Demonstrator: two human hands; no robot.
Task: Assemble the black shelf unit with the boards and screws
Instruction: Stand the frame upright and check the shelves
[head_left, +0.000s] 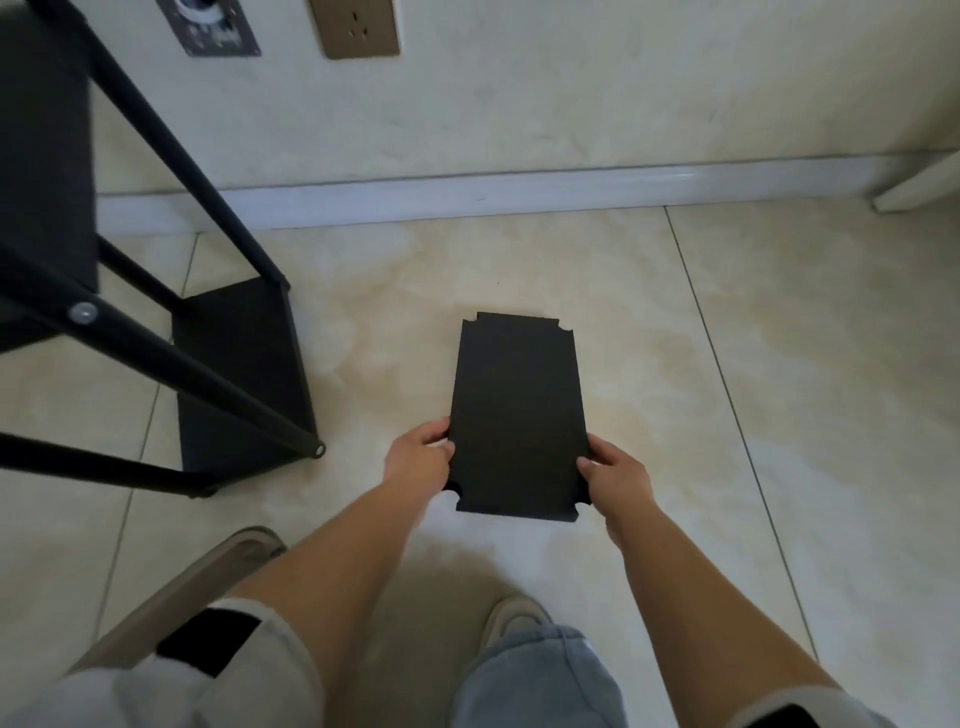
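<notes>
head view | both grips clamp the black board (517, 410): left hand (421, 462), right hand (615, 478) on its near side edges | long axis points away; shelf frame (208, 332) lies left (left hand nearer)

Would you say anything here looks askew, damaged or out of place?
Nothing stands out. The left hand and right hand hold the notched black board level, and the shelf frame stands squarely.

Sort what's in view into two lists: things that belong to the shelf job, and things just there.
Belongs to the job:
black board, held at its side edges by the left hand and right hand
black shelf frame
screw in the frame

Just there:
wall socket
skirting board
shoes
</notes>
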